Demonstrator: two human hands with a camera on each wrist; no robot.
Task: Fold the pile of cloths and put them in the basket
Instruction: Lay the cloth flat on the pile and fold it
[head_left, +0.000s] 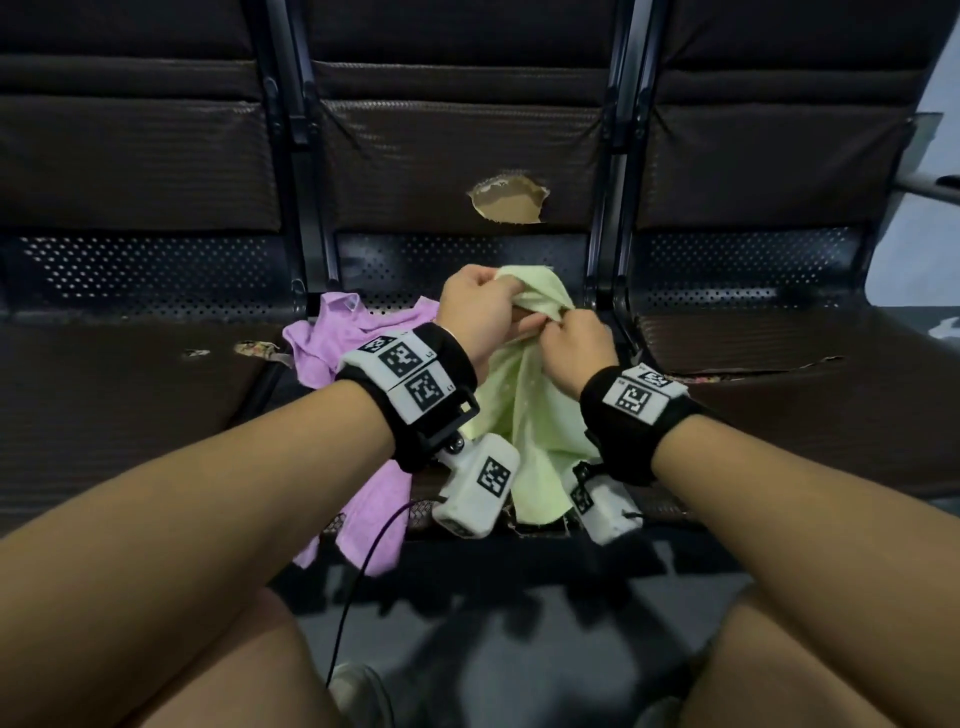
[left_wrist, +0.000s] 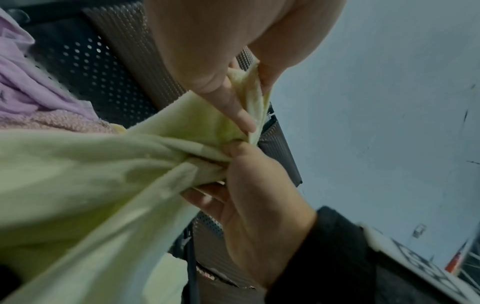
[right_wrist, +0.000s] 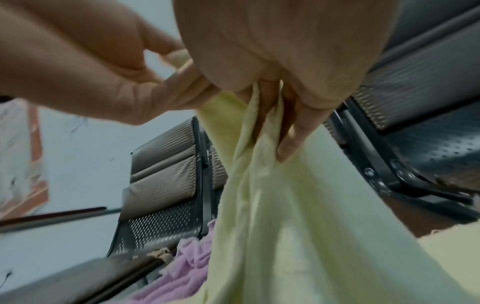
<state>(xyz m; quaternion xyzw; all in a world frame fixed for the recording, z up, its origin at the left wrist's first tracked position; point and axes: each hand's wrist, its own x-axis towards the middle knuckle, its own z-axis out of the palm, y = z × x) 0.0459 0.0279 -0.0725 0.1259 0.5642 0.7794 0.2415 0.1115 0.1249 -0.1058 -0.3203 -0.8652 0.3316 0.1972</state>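
Both hands hold a light green cloth (head_left: 530, 415) up over the middle seat. My left hand (head_left: 483, 306) pinches its bunched top edge between thumb and fingers (left_wrist: 233, 102). My right hand (head_left: 571, 343) grips the gathered fabric just below and to the right, its fingers (right_wrist: 293, 127) curled round the folds. The rest of the green cloth (right_wrist: 298, 226) hangs down toward my knees. A purple cloth (head_left: 332, 332) lies crumpled on the seat to the left, partly under my left forearm. A pinkish cloth (left_wrist: 52, 121) shows beside it. No basket is in view.
A row of dark padded seats (head_left: 130, 405) runs across in front of me. The middle backrest has a torn hole (head_left: 506, 200), and metal frame bars (head_left: 602, 208) separate the seats. A thin cable (head_left: 363, 571) hangs below my left wrist. A pale wall (head_left: 914, 249) is at the right.
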